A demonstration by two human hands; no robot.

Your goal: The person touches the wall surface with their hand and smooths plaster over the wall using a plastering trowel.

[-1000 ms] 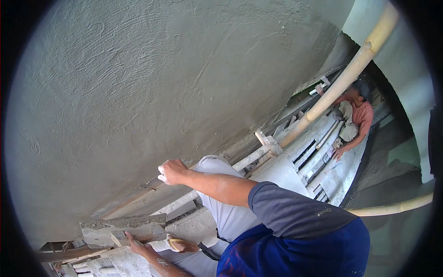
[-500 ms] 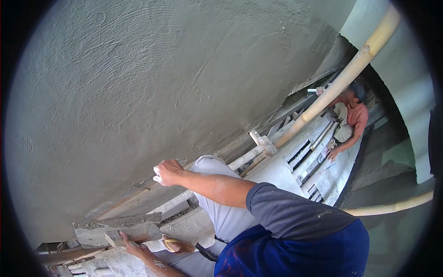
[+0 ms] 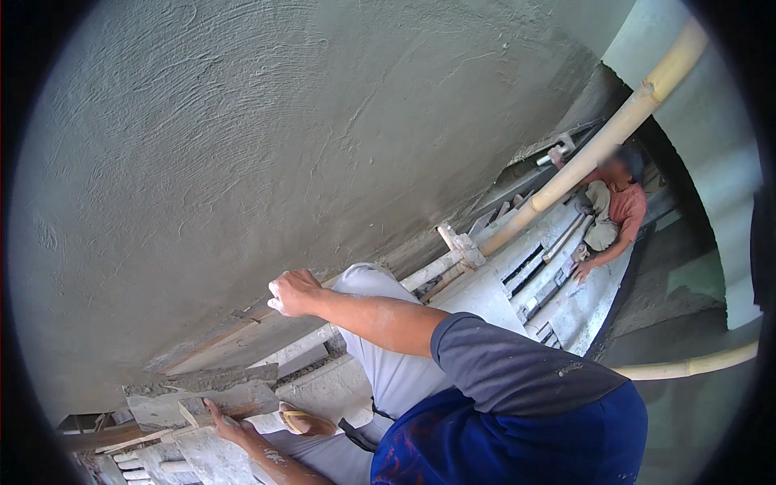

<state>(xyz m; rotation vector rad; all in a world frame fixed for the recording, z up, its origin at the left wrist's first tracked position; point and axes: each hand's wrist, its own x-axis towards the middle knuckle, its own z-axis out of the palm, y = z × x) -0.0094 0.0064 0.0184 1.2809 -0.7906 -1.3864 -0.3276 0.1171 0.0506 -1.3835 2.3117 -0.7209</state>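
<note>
My left hand (image 3: 230, 424), at the lower left, grips the wooden handle block (image 3: 194, 412) of a flat mortar board. Grey wet mortar (image 3: 202, 380) lies along the top edge of that mortar board (image 3: 162, 408), which sits close to the foot of the plastered wall (image 3: 202, 162). My right hand (image 3: 295, 293) is closed in a fist in front of the wall, its thumb smeared white. Whatever it may hold is hidden. Combed, curved marks show in the wall's upper left, while the rest looks smoother.
A bamboo pole (image 3: 598, 149) slants up on the right; another bamboo pole (image 3: 687, 366) crosses lower down. Beyond it a person in a red shirt (image 3: 626, 206) squats on pale planks (image 3: 485, 299) with gaps, holding a white-handled tool (image 3: 546, 159). My sandalled foot (image 3: 307, 422) rests on the scaffold.
My left hand and the mortar board have shifted slightly left in the picture. My right fist stays almost in place. The other person's tool has tilted, showing more of its end.
</note>
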